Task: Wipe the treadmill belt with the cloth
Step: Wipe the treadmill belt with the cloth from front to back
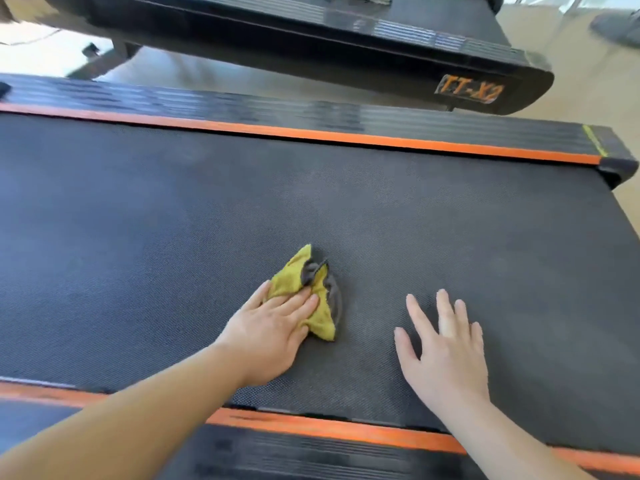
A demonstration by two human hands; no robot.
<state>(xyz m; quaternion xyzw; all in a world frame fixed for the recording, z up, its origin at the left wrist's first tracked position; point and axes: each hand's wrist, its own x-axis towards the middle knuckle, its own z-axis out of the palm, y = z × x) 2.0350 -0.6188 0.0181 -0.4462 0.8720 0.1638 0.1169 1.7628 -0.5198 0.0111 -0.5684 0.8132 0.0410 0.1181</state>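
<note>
Half the cloth (320,306) lies under the left hand (273,336), half juts beyond.

Yellow-grey cloth (313,296), black dotted belt (311,202)

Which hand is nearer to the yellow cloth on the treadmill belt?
The left. The left hand presses with straight fingers on the yellow cloth, covering its near part. The right hand is spread open over the treadmill belt, to the right of the cloth and apart from it.

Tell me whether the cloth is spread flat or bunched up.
Bunched up: the cloth shows crumpled folds, pressed on the belt by the left hand.
</note>
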